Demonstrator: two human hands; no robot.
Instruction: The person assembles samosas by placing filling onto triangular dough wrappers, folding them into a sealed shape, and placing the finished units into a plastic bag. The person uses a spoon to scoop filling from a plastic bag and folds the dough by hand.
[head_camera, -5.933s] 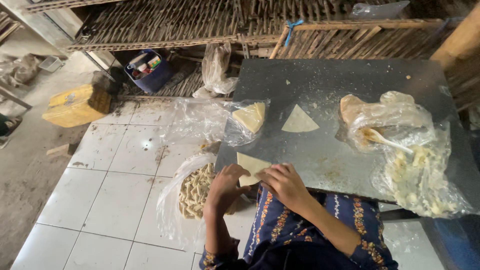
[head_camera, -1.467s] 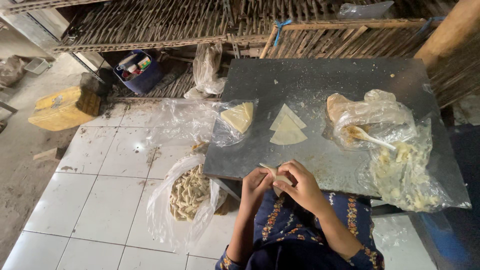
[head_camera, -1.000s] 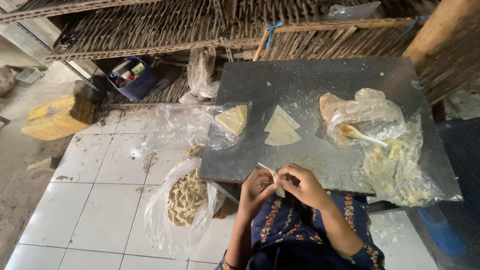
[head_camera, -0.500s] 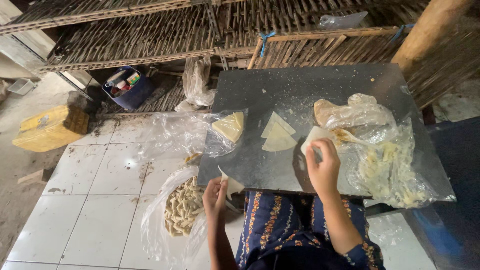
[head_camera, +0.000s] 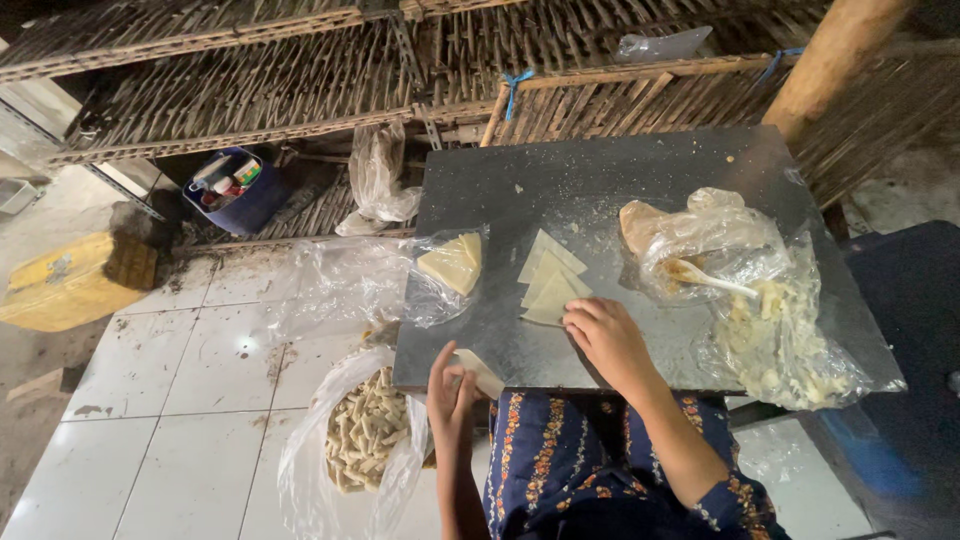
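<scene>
My left hand (head_camera: 450, 392) holds a pale rolled dough piece (head_camera: 481, 372) at the front edge of the dark board (head_camera: 600, 190), just above a clear bag of rolled pieces (head_camera: 362, 435) on the floor. My right hand (head_camera: 606, 338) lies on the board with its fingertips touching the near edge of a small stack of pale triangular dough sheets (head_camera: 548, 280). To the right lies a crumpled plastic bag with yellowish filling (head_camera: 775, 335) and a white spoon (head_camera: 712, 279) in it.
Another plastic bag with triangular sheets (head_camera: 452, 264) hangs over the board's left edge. White floor tiles (head_camera: 190, 400) stretch to the left. A blue tub of small items (head_camera: 235, 190), a yellow block (head_camera: 60, 290) and bamboo racks (head_camera: 250, 90) stand behind.
My right hand has moved left from the filling bag to the stack of triangles. My left hand stays at the board's front edge with the rolled piece.
</scene>
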